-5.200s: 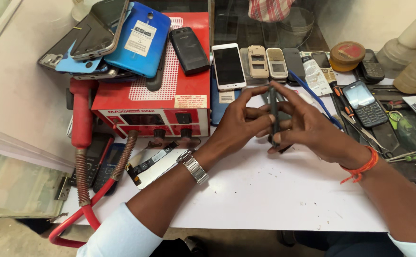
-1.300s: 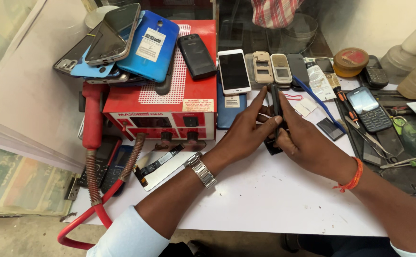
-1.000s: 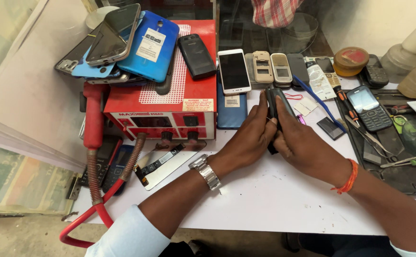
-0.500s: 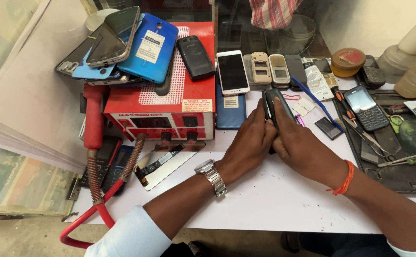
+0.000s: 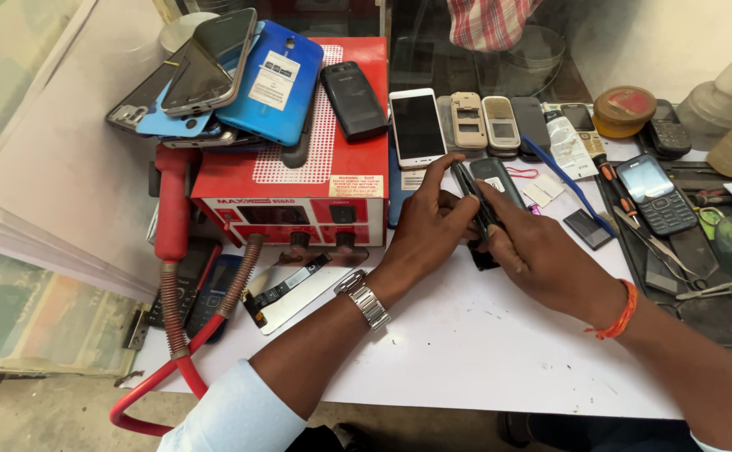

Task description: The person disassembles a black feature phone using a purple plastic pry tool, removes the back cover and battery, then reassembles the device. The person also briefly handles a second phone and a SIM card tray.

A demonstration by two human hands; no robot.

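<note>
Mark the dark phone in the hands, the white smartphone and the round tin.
dark phone [image 5: 500, 180], head view, its upper back
white smartphone [image 5: 417, 125], head view, middle of screen
round tin [image 5: 624, 105], head view, red lid

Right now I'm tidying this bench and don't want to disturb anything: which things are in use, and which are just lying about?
In use:
small dark phone, held by left hand and right hand

Lying about:
red station box
white smartphone
blue phone cover
keypad phone
round tin

bright, even daylight | soft shadows | sharp focus | edges slightly warped
</note>
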